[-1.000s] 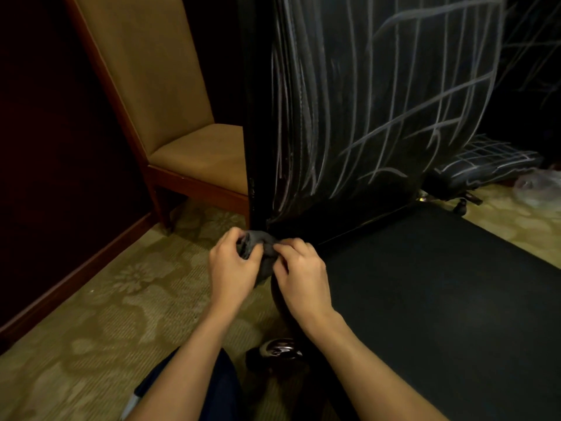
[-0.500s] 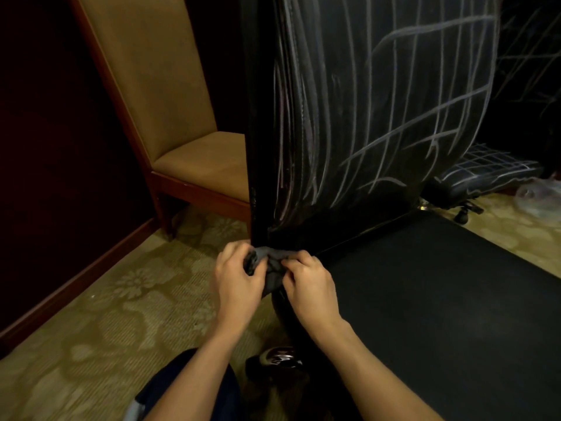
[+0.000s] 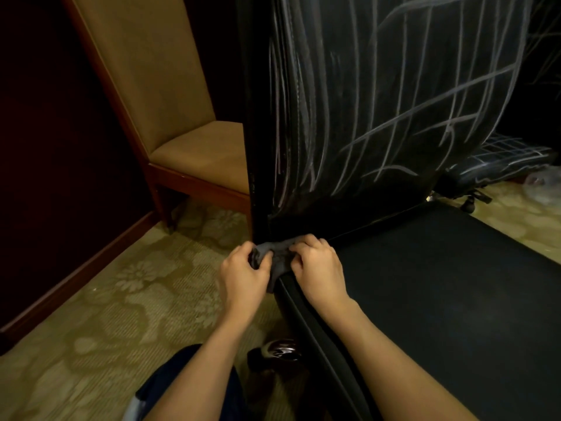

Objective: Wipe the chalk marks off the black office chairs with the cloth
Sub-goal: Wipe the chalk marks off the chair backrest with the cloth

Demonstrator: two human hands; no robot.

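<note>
We bunch the cloth point(image 3: 274, 256) at frame centre.
Left hand point(image 3: 243, 276) and right hand point(image 3: 318, 265) each pinch it, grip tight, beneath the chalk-lined chair back point(image 3: 394, 101).

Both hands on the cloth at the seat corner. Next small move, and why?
Probably lift the cloth onto the chair back and start wiping. Both the left hand and right hand just bunch it at the seat's corner, while chalk lines cover the back above.
</note>
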